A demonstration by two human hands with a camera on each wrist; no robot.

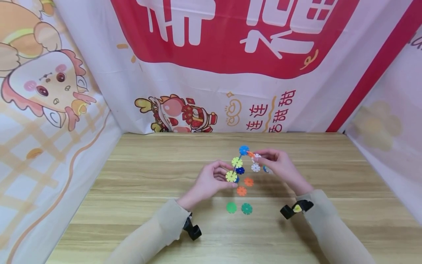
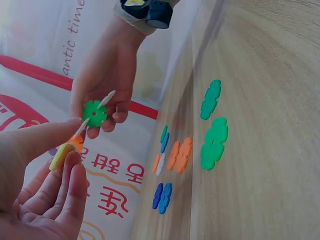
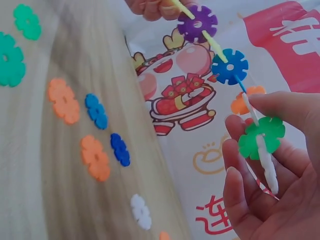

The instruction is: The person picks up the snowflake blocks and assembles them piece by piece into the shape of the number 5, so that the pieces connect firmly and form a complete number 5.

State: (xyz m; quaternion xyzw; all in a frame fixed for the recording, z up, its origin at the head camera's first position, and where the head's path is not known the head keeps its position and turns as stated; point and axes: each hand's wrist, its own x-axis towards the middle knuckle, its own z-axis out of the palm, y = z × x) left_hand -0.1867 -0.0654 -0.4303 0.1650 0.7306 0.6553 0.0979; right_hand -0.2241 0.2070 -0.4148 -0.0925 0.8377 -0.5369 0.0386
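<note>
Both hands hold one chain of notched plastic snowflake discs slotted together, raised over the table. My left hand (image 1: 212, 179) pinches the yellow disc (image 1: 231, 176) at one end. From there the chain passes a purple disc (image 3: 198, 24) and a blue disc (image 3: 230, 66), slanting toward the right hand. My right hand (image 1: 280, 163) grips the other end, where an orange disc (image 3: 241, 105), a green disc (image 3: 270, 134) and a white disc (image 3: 269, 172) join, thumb and fingers around them. The white disc is seen edge-on in the right wrist view.
Loose discs lie flat on the wooden table (image 1: 148, 220): two green ones (image 1: 231, 208) nearest me, two orange ones (image 1: 241, 191) beyond, then blue ones (image 3: 96, 111) and a white one (image 1: 255, 168) below the hands. Printed cloth (image 1: 108, 73) walls the table's back and sides.
</note>
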